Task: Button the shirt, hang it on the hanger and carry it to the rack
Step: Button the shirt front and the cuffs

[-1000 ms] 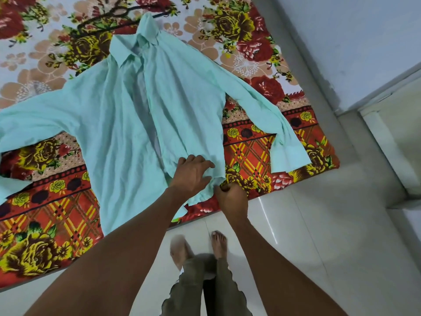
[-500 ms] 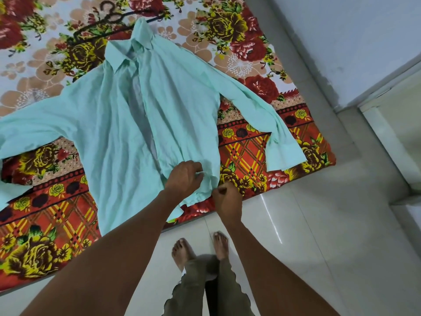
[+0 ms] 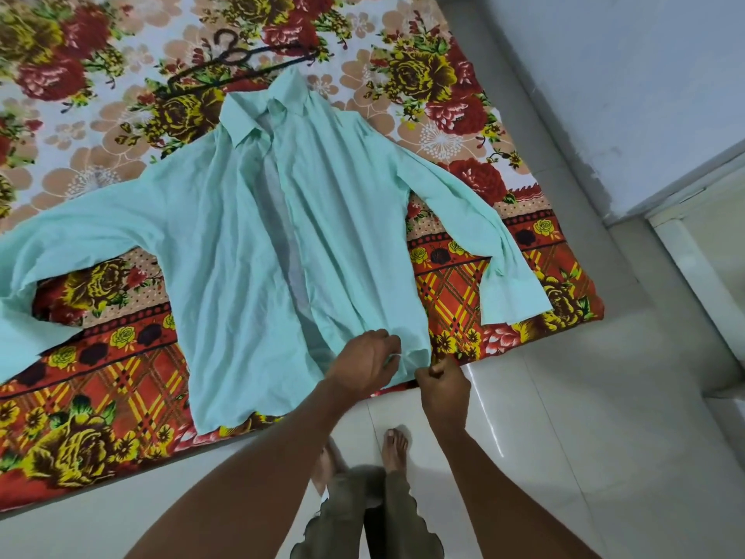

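On the floral bed (image 3: pixel 443 115), the shirt (image 3: pixel 225 252) lies open; left hand (image 3: pixel 363 365) now pinches the hem, right hand (image 3: pixel 443 391) still gripping its corner; buttoning hasn't started.

No lettering, label, brand or number can be read anywhere in the head view; the shirt (image 3: pixel 250 252) and the floral bedsheet (image 3: pixel 443 94) at 12 o'clock show only colour and pattern.
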